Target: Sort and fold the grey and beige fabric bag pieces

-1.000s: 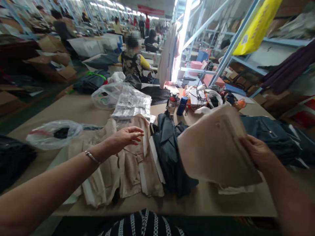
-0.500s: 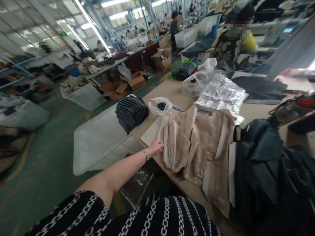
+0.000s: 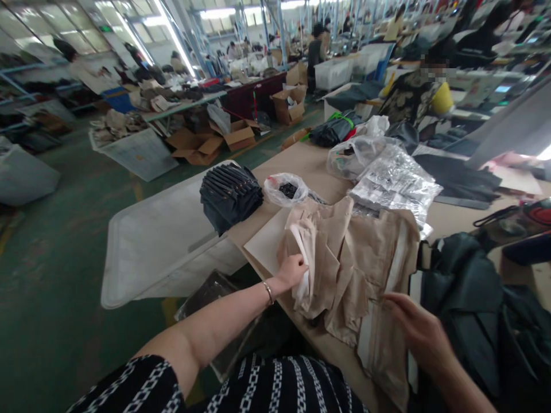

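Observation:
A layered stack of beige cloth pieces with white strips along some edges lies over the near edge of the table. My left hand, a bracelet on its wrist, is closed on the left edge of these beige cloth pieces, beside a white strip. The cloth bends at that grip. From the right comes my right hand, fingers stretched out and their tips at the cloth's right part; whether they press on it is unclear. Dark garments are heaped just right of the cloth.
A bundle of folded dark pieces and a plastic bag with small black items sit left and behind. Clear plastic packaging lies farther back. A white bin stands by the table's left edge. A co-worker sits beyond.
My right hand has come into view from the lower right and reached the beige cloth. My left hand has moved right, bending the cloth's left edge inward.

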Demonstrator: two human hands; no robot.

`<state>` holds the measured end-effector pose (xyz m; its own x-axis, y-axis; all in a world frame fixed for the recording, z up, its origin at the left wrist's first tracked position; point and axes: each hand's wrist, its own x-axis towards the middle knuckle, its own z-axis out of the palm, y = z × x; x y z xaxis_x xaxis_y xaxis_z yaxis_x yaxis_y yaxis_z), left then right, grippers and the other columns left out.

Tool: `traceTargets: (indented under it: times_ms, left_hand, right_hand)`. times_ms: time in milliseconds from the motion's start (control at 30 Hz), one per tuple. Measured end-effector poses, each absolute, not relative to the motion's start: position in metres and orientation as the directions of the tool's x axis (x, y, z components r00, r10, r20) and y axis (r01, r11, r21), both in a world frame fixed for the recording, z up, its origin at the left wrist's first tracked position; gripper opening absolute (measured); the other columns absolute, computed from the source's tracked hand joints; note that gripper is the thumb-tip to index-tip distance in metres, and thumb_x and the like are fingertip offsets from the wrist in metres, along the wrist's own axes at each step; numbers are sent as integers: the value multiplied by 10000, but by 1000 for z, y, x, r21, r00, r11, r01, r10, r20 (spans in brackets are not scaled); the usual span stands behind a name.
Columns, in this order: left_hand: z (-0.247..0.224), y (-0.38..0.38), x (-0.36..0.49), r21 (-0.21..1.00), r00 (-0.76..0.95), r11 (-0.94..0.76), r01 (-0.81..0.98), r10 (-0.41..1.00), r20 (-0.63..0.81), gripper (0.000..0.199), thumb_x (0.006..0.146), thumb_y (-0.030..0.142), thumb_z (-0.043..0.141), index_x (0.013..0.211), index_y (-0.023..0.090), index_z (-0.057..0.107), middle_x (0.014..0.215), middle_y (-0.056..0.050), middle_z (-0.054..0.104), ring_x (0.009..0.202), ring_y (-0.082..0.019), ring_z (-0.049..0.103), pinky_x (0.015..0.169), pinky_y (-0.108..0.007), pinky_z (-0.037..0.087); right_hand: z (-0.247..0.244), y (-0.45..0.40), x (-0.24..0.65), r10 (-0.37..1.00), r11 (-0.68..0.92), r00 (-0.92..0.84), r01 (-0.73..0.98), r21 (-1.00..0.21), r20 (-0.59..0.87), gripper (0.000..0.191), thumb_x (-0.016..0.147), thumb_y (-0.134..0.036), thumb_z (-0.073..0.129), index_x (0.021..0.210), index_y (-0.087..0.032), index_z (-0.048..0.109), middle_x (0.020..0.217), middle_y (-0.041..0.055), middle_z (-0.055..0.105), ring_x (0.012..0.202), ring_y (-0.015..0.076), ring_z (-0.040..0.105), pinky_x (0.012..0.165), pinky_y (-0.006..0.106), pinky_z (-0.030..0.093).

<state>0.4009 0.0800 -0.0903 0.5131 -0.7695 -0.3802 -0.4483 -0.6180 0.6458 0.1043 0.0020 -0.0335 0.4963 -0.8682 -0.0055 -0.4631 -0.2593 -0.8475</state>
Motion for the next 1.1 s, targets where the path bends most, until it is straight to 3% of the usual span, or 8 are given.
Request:
traceTargets:
  times_ms: [167, 333, 500, 600, 700, 833, 967, 1100]
  left_hand:
    - [-56, 86, 361, 721, 196, -187, -668, -978, -72, 170, 833, 229, 488, 765, 136, 612, 750, -39, 635, 695, -140, 563, 660, -244, 415]
    - [-55, 101, 339, 762, 25, -5, -648, -1000, 15, 234, 886, 239, 434, 893, 125, 638, 830, -88, 653, 755, -162, 603, 694, -254, 462]
    - [-59, 119, 371, 779, 476, -62, -624, -820, 316, 337, 819, 266, 561, 1131, 142, 535, 1112, -123, 556, 1083, -212, 508, 954, -356, 415]
    - [-67, 118, 382, 912, 665, -274, -306, -747, -2, 495, 706, 328, 669, 1131, 118, 525, 1079, -128, 565, 948, -220, 553, 816, -355, 474]
    - [-71, 109, 371, 910, 418, -375, 175, -809, -414, 381, 701, 372, 648, 978, 114, 605, 892, -84, 630, 746, -174, 583, 662, -294, 474]
    - [-50, 102, 344, 722, 198, -413, 556, -777, -597, 372, 606, 294, 714, 927, 125, 631, 854, -63, 662, 691, -156, 594, 615, -277, 478]
    - [-5, 109, 315, 597, -255, -547, 587, -825, -504, 299, 493, 130, 697, 791, 110, 672, 754, -43, 676, 690, -147, 611, 661, -253, 482]
    - [29, 110, 293, 585, -739, -713, 386, -619, -267, 251, 482, 101, 657, 731, 112, 690, 705, -20, 678, 692, -142, 617, 675, -238, 474]
  right_hand:
    - [-50, 15, 237, -756, 38, 606, -337, -941, -247, 627, 720, -519, 554, 1191, -105, 536, 936, 84, 630, 792, 211, 608, 751, 333, 487]
    - [-66, 7, 253, -736, 239, 601, -198, -951, -311, 338, 700, -429, 570, 858, -138, 638, 749, 30, 629, 741, 199, 562, 683, 291, 450]
    - [-68, 6, 219, -685, 435, 613, -89, -896, -394, 357, 727, -445, 614, 910, -138, 619, 704, 22, 627, 651, 184, 554, 621, 281, 446]
    - [-54, 16, 213, -688, 497, 600, -21, -868, -408, 388, 727, -493, 660, 913, -156, 613, 694, 3, 613, 631, 172, 542, 613, 271, 441]
    - [-39, 30, 209, -693, 496, 591, -27, -868, -414, 398, 717, -524, 663, 864, -157, 619, 651, -13, 588, 597, 155, 518, 575, 252, 426]
    - [-34, 34, 182, -699, 345, 645, -74, -936, -309, 392, 657, -379, 722, 972, -160, 644, 783, -2, 643, 716, 164, 565, 651, 239, 454]
    - [-49, 7, 132, -852, 192, 456, -184, -964, -257, 587, 610, -349, 713, 1155, -164, 602, 998, 52, 671, 918, 244, 609, 789, 316, 492]
    - [-55, -21, 96, -894, 210, 360, -186, -960, -265, 435, 668, -399, 653, 1007, -129, 677, 889, 102, 698, 877, 284, 642, 783, 371, 519]
